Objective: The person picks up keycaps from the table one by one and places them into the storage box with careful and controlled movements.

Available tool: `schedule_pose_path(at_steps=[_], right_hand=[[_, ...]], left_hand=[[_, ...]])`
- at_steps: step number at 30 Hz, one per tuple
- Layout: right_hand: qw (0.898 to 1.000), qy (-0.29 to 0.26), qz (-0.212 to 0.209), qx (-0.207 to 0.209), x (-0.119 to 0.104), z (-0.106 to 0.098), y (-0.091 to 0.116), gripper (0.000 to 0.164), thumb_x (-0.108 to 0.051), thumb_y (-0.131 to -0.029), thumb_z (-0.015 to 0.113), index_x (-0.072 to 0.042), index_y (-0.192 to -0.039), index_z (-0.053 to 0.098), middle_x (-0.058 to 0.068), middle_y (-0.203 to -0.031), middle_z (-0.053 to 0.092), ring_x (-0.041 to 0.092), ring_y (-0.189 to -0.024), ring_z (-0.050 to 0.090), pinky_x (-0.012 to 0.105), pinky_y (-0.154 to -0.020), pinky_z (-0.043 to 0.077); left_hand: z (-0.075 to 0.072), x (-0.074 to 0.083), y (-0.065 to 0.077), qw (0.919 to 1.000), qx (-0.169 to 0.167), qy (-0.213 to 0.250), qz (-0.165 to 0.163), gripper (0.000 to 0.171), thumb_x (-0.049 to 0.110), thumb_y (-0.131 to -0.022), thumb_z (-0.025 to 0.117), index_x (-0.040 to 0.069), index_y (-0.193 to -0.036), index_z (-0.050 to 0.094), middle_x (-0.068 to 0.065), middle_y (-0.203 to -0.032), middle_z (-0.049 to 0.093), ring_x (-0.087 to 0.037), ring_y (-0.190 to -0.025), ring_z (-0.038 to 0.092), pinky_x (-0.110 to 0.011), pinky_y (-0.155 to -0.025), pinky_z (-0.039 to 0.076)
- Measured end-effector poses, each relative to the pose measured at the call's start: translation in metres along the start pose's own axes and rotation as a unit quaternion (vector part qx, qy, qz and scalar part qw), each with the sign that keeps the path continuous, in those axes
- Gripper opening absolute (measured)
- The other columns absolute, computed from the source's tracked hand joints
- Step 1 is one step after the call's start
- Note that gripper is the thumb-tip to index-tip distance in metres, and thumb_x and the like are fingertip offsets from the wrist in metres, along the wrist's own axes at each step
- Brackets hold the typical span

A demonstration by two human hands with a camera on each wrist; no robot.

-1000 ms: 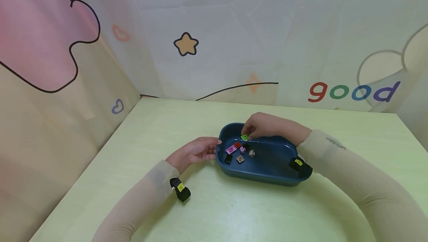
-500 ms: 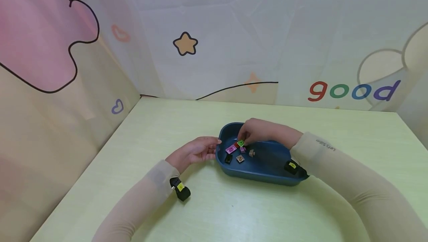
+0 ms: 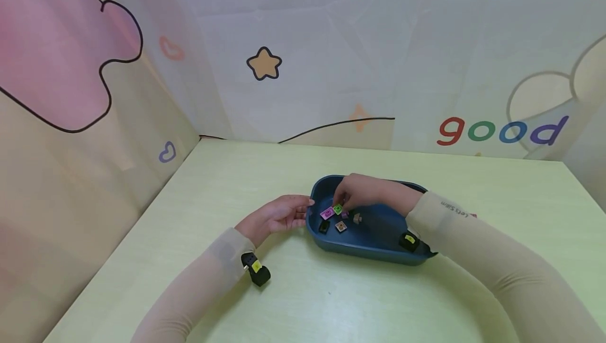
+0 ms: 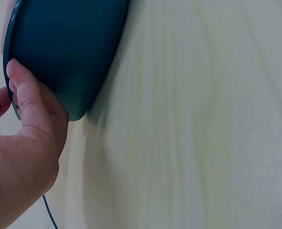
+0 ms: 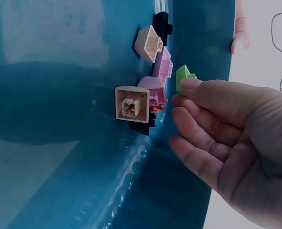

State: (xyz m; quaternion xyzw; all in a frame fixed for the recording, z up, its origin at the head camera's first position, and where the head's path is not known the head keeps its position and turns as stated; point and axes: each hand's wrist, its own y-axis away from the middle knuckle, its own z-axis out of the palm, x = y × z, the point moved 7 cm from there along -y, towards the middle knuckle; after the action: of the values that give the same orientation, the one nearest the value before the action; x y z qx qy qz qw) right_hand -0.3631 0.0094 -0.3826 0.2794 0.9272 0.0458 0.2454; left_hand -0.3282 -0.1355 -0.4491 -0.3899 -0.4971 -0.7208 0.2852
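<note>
In the head view a dark blue tray (image 3: 369, 258) stands on the table. My left hand (image 3: 279, 215) holds its left end, and the left wrist view shows the rim (image 4: 7, 47) between thumb and fingers. Inside the tray, my right hand (image 3: 362, 191) pinches a green keycap (image 5: 182, 76) between thumb and fingertips. Near those fingers lie a long pink keycap (image 3: 327, 213), a small pink keycap (image 5: 152, 88) and a partly hidden red keycap (image 5: 157, 109). Two beige keycaps (image 5: 132, 106) (image 5: 145, 43) and black keycaps (image 3: 324, 226) lie close by.
The pale yellow-green table (image 3: 303, 301) surrounds the tray. A printed cloth backdrop (image 3: 312, 59) rises behind and at the left. Each wrist wears a small black camera (image 3: 258, 272), and a thin cable (image 5: 274, 28) shows in the right wrist view.
My right hand has moved left and toward the near side with the green keycap, which now sits beside the long pink keycap and covers the red one in the head view. The left hand stays put.
</note>
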Motion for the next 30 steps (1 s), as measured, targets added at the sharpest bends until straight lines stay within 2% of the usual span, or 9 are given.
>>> schedule_pose_path(at_steps=[15, 30], right_hand=[[1.0, 0.025, 0.004, -0.017, 0.003, 0.012, -0.004, 0.019, -0.007, -0.092, 0.072, -0.003, -0.109, 0.077, 0.009, -0.101, 0.078, 0.008, -0.081, 0.064, 0.025, -0.079, 0.06], [0.999, 0.04, 0.013, -0.019, 0.004, 0.018, -0.007, 0.015, -0.01, -0.092, 0.072, -0.006, -0.106, 0.077, 0.005, -0.096, 0.075, 0.008, -0.078, 0.06, 0.022, -0.077, 0.058]], left_hand=[[0.002, 0.0, 0.0, 0.9999, -0.01, 0.008, -0.002, 0.011, 0.014, -0.106, 0.049, 0.008, -0.104, 0.058, 0.003, -0.078, 0.066, -0.005, -0.065, 0.064, -0.015, -0.061, 0.06], [0.001, -0.001, -0.001, 1.0, -0.003, 0.002, 0.002, 0.013, 0.013, -0.106, 0.049, 0.01, -0.099, 0.059, 0.004, -0.075, 0.066, -0.005, -0.064, 0.063, -0.014, -0.06, 0.059]])
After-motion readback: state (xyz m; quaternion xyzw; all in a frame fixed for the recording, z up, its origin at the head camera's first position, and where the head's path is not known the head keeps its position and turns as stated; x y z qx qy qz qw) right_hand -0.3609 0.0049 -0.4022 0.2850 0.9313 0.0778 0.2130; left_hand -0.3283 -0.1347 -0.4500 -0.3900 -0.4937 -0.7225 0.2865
